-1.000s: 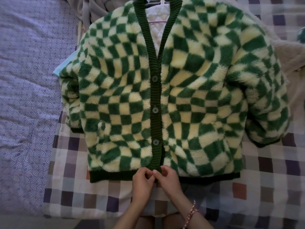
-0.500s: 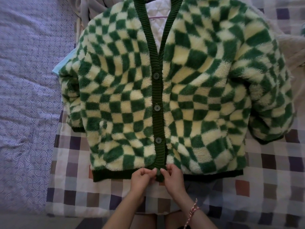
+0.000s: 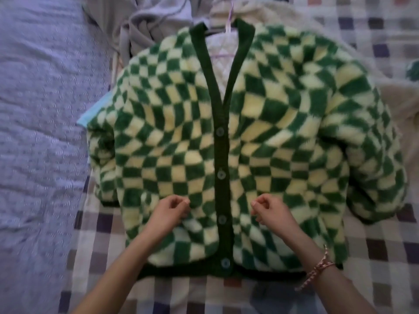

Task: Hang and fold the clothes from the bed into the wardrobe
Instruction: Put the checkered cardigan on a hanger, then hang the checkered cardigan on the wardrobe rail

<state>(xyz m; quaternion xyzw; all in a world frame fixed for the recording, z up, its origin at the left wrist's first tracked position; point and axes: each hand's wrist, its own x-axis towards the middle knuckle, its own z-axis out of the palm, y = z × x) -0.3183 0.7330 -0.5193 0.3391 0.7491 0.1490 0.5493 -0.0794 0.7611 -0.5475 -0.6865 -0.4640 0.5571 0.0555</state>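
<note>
Green-and-cream checkered fleece cardigan [image 3: 260, 143] lies flat on the checked bedspread [image 3: 385, 257], its bottom button [image 3: 225, 262] now fastened. Both hands have left the hem: left hand [image 3: 169, 211] and right hand [image 3: 273, 211] hover loosely curled, holding nothing. With the pale hanger [image 3: 229, 19] inside, it looks ready to hang.

The near and middle bed is covered by the checked cardigan [image 3: 247, 150]; bare purple sheet [image 3: 40, 132] is left open at left, while grey clothes [image 3: 145, 26] crowd the far edge.
</note>
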